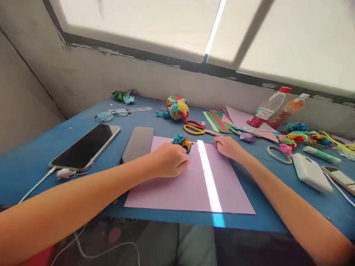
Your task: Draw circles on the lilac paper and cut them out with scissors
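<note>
Your left forearm slants in nearest, its left hand curled against the teal-and-orange ruffled piece on the far half of the lilac sheet, though I cannot tell whether your fingers grip it. Your right hand sits half-clenched at the far right corner, any pinch hidden; the step looks like steadying that piece, so the next move likely calls for a flat sheet and a light touch. Mind the grey phone crowding the left edge and the scissors just beyond, with two bottles farther right.
</note>
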`<action>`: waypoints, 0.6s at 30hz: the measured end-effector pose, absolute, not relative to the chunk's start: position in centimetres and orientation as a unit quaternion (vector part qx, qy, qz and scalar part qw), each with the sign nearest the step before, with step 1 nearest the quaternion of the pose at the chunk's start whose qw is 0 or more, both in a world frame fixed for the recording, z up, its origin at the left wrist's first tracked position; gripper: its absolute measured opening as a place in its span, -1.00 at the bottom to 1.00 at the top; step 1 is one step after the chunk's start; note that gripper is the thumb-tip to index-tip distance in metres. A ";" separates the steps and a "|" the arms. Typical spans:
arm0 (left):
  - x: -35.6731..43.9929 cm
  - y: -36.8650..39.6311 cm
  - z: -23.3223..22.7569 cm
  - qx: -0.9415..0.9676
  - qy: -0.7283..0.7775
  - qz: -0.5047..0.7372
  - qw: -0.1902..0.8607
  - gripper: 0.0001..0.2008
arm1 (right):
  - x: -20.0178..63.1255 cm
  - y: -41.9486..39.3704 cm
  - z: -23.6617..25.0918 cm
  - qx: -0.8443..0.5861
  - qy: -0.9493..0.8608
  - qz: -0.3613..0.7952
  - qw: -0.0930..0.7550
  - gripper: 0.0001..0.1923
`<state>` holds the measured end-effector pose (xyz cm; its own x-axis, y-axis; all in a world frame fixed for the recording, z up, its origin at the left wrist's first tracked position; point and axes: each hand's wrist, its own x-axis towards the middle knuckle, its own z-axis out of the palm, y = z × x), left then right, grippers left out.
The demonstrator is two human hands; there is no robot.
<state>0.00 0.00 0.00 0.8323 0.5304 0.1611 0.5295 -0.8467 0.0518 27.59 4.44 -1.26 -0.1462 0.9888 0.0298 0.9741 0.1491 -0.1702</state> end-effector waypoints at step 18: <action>-0.1 1.4 -0.9 0.905 0.426 0.022 0.009 -0.48 | 27.0 3.9 -1.3 -0.651 -0.757 0.019 0.052 -0.77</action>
